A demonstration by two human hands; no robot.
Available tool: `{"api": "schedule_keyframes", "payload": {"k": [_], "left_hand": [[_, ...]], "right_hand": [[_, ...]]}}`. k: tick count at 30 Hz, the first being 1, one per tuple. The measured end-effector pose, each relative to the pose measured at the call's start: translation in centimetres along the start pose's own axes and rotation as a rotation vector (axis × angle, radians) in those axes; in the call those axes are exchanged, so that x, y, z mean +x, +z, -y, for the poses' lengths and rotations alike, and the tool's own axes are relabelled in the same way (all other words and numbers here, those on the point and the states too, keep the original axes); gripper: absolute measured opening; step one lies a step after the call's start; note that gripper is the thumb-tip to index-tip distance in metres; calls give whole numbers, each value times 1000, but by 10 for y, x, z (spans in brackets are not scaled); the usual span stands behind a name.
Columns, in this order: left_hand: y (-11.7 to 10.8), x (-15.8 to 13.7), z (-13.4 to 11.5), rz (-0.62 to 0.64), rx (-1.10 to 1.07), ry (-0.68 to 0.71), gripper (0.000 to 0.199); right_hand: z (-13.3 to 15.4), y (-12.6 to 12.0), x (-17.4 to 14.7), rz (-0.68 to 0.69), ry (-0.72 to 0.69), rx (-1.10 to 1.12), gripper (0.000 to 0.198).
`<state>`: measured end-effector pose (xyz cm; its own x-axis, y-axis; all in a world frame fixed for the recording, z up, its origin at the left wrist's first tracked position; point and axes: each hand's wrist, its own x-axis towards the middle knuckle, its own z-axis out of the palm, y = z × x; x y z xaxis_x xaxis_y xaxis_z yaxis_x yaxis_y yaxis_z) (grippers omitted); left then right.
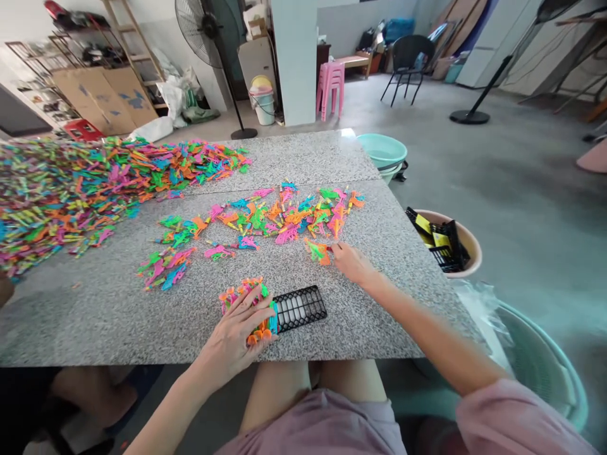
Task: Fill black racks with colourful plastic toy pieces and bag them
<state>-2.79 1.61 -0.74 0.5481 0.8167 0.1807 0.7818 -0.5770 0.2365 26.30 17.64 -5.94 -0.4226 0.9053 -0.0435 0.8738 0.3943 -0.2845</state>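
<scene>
Near the table's front edge, a black lattice basket holds small colourful plastic toy guns packed into its left part. White oblong pieces lie in its right part. Over the packed toys rests my left hand, its fingers stretched out and apart. Further out to the right, my right hand has its fingers closed at the end of a few green and orange toy guns; their exact number is unclear. Just beyond lies a loose row of similar toy guns.
A large heap of toy guns covers the speckled table's left side. Another person's hand shows at the left edge. Right of the table stand a tub with black baskets, a turquoise basin and a green basket.
</scene>
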Motion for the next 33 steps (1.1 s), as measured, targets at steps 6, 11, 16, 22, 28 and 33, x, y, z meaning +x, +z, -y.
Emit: {"api": "schedule_keyframes", "payload": {"k": [6, 11, 16, 22, 28, 33], "left_hand": [[-2, 1, -2, -33, -12, 23, 29], [-3, 3, -2, -14, 10, 31, 29], [-4, 4, -4, -60, 34, 63, 29], [-12, 14, -7, -72, 139, 202, 25], [-13, 14, -6, -32, 188, 165, 32], [-8, 10, -1, -46, 141, 150, 40]], "right_hand": [[86, 43, -7, 145, -8, 934, 22], [120, 64, -6, 105, -140, 692, 13], [121, 44, 1, 141, -255, 323, 20], [139, 36, 8, 234, -310, 184, 19], [79, 37, 17, -27, -240, 352, 36], [-13, 9, 35, -248, 229, 72, 41]]}}
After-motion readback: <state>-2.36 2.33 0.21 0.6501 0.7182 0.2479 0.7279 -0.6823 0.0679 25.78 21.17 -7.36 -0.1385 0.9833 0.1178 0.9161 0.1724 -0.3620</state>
